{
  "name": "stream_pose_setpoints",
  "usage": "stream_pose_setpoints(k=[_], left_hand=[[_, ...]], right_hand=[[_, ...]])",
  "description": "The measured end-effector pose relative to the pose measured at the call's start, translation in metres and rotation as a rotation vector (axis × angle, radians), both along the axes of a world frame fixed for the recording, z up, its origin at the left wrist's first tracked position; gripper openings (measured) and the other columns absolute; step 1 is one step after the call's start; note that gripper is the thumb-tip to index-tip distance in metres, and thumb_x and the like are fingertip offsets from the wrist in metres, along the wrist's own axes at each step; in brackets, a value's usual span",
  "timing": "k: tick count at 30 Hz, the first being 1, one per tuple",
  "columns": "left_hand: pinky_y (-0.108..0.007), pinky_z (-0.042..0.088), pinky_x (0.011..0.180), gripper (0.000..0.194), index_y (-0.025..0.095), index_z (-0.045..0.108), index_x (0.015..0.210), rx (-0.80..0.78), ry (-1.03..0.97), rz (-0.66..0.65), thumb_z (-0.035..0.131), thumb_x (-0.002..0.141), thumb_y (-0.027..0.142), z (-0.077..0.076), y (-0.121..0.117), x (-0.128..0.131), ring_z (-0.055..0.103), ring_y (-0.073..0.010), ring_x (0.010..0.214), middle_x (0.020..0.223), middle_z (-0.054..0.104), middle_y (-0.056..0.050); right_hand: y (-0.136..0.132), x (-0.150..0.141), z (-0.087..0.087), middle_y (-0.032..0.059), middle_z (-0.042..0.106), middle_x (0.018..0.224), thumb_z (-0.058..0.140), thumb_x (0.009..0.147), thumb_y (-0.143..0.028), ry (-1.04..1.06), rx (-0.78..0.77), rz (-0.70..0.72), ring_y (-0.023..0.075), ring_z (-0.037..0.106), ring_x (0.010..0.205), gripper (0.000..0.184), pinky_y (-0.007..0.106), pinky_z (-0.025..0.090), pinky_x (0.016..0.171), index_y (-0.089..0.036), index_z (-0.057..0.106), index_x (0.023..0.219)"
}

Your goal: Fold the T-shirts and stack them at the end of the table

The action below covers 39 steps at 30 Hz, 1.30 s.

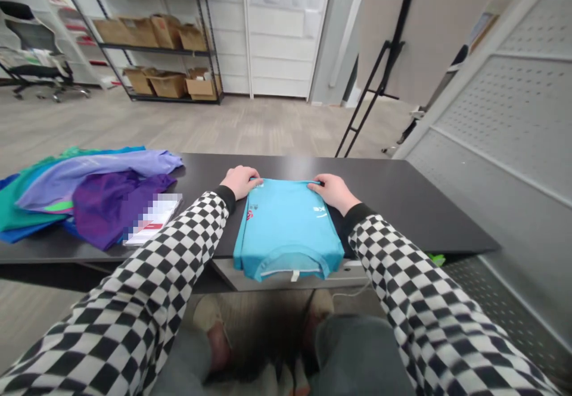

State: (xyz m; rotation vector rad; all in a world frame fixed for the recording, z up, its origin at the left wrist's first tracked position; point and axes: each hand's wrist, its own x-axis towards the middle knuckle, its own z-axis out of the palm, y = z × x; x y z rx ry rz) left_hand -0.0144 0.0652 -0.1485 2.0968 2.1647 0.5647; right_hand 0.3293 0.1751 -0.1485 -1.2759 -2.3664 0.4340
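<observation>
A light blue T-shirt (290,217), folded into a rectangle, lies on the dark table (379,205). Its collar faces me and hangs a little over the front edge, with a small white tag showing. My left hand (241,181) grips the shirt's far left corner, thumb on top. At the far right corner my right hand (335,192) pinches the fabric between thumb and fingers. A red print shows near the left side and white lettering near the right.
A heap of purple, lilac, green and blue clothes (102,187) lies on the table's left. Beside it is a white printed packet (156,220), partly blurred. A perforated grey panel (513,116) stands at the right. Shelves with cardboard boxes (165,83) stand across the floor.
</observation>
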Motion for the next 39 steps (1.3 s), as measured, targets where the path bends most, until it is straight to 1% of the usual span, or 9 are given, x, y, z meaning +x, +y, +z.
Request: stream_pose_setpoints(k=[7,12,16,20,25,28,33,37,39], left_hand=[[-0.046,0.047,0.108,0.029,0.024,0.085,0.101,0.016,0.007,0.042,0.074,0.101,0.052,0.0,0.058,-0.022,0.07,-0.0326,0.117,0.112,0.084,-0.009],[-0.044,0.048,0.107,0.032,0.022,0.085,0.102,0.026,-0.004,0.112,0.076,0.099,0.053,0.002,0.086,-0.03,0.07,-0.0316,0.115,0.111,0.082,-0.01],[-0.048,0.047,0.11,0.035,0.022,0.083,0.105,0.04,0.01,0.206,0.074,0.1,0.055,0.005,0.091,-0.028,0.068,-0.034,0.118,0.114,0.08,-0.011],[-0.052,0.047,0.113,0.034,0.021,0.08,0.129,0.109,0.024,0.288,0.06,0.107,0.038,0.01,0.073,-0.025,0.066,-0.0369,0.126,0.129,0.078,-0.016],[-0.051,0.05,0.118,0.041,0.017,0.077,0.135,0.189,-0.022,0.159,0.057,0.106,0.038,0.013,0.032,-0.023,0.068,-0.0354,0.13,0.136,0.077,-0.018],[-0.045,0.055,0.114,0.046,0.016,0.077,0.135,0.173,-0.134,0.055,0.058,0.104,0.044,0.006,0.003,-0.018,0.073,-0.0312,0.121,0.131,0.079,-0.016],[-0.046,0.06,0.112,0.055,0.02,0.077,0.132,0.112,-0.261,0.011,0.061,0.1,0.061,-0.009,-0.042,-0.003,0.075,-0.0313,0.119,0.128,0.08,-0.014],[-0.05,0.052,0.126,0.063,0.018,0.075,0.14,0.207,-0.155,-0.076,0.059,0.099,0.063,-0.002,-0.055,0.018,0.069,-0.0345,0.137,0.144,0.075,-0.018],[-0.057,0.038,0.136,0.068,0.019,0.071,0.15,0.204,-0.056,-0.138,0.056,0.102,0.065,0.01,-0.052,0.036,0.058,-0.0372,0.154,0.16,0.067,-0.019]], right_hand=[[0.061,-0.025,-0.001,0.0078,0.083,0.104,0.081,0.099,-0.046,-0.071,0.08,-0.053,0.0286,0.072,0.1,0.024,0.044,0.05,0.102,-0.023,0.085,0.102],[0.095,-0.043,-0.004,0.0083,0.082,0.106,0.079,0.1,-0.047,-0.081,0.129,-0.079,0.0296,0.072,0.102,0.026,0.045,0.049,0.102,-0.022,0.085,0.106],[0.106,-0.049,-0.006,0.0105,0.083,0.109,0.078,0.1,-0.047,-0.073,0.156,-0.088,0.0305,0.071,0.104,0.029,0.044,0.05,0.102,-0.02,0.085,0.108],[0.097,-0.035,0.001,0.0136,0.084,0.117,0.066,0.107,-0.044,0.019,0.198,-0.151,0.033,0.072,0.112,0.035,0.048,0.05,0.107,-0.02,0.082,0.127],[0.051,0.0,0.015,0.0156,0.084,0.124,0.057,0.111,-0.041,0.196,0.216,-0.211,0.0339,0.074,0.117,0.041,0.049,0.053,0.108,-0.018,0.077,0.139],[0.006,0.018,0.015,0.0135,0.085,0.121,0.052,0.111,-0.039,0.291,0.209,-0.225,0.0323,0.076,0.115,0.038,0.046,0.056,0.106,-0.021,0.08,0.13],[-0.077,0.029,0.025,0.011,0.085,0.108,0.05,0.111,-0.043,0.501,0.127,-0.218,0.0295,0.077,0.102,0.039,0.038,0.06,0.093,-0.022,0.082,0.118],[-0.163,0.017,0.049,0.0058,0.083,0.098,0.054,0.113,-0.045,0.585,0.041,-0.035,0.0255,0.075,0.088,0.036,0.035,0.06,0.082,-0.025,0.083,0.12],[-0.217,0.003,0.046,0.0027,0.084,0.098,0.054,0.115,-0.042,0.575,-0.065,0.202,0.0225,0.075,0.084,0.033,0.033,0.06,0.08,-0.027,0.083,0.122]])
